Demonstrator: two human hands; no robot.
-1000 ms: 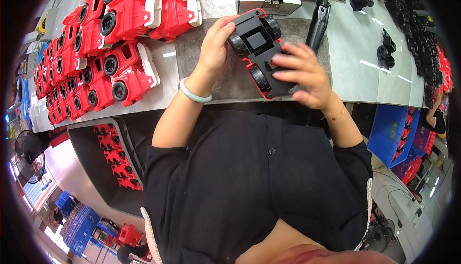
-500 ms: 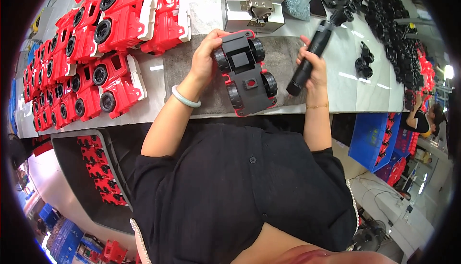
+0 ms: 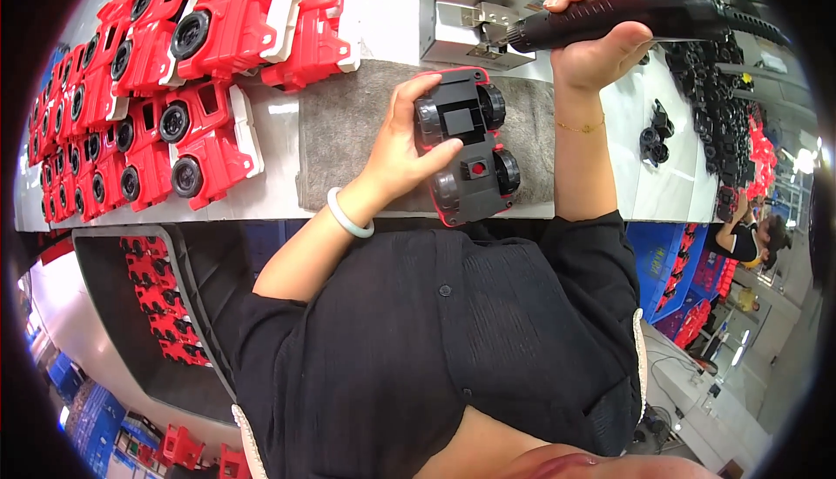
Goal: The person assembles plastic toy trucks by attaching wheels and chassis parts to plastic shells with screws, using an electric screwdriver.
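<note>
My left hand [image 3: 399,150] grips a red toy truck [image 3: 477,190] wheels up, its black underside facing me, the thumb lying across the chassis. The truck is over a grey cloth mat [image 3: 348,131] near the table's front edge. My right hand [image 3: 601,54] is wrapped round a black electric screwdriver [image 3: 631,16] held nearly level, its cord leading off to the right. The screwdriver's nose points left, at the metal front of a pale box-shaped screw feeder [image 3: 455,17]. Whether the bit touches the feeder cannot be made out.
Rows of red toy trucks [image 3: 222,52] fill the table's left side. Black wheeled parts [image 3: 655,135] lie at right, with a heap of more behind. Below the table stand a dark bin [image 3: 187,305] holding red trucks and a blue crate [image 3: 653,257]. Another person works at far right.
My right hand has raised the screwdriver up and forward to the feeder, turning it from upright to nearly level. The truck has shifted slightly right and nearer, with my left thumb now across its underside.
</note>
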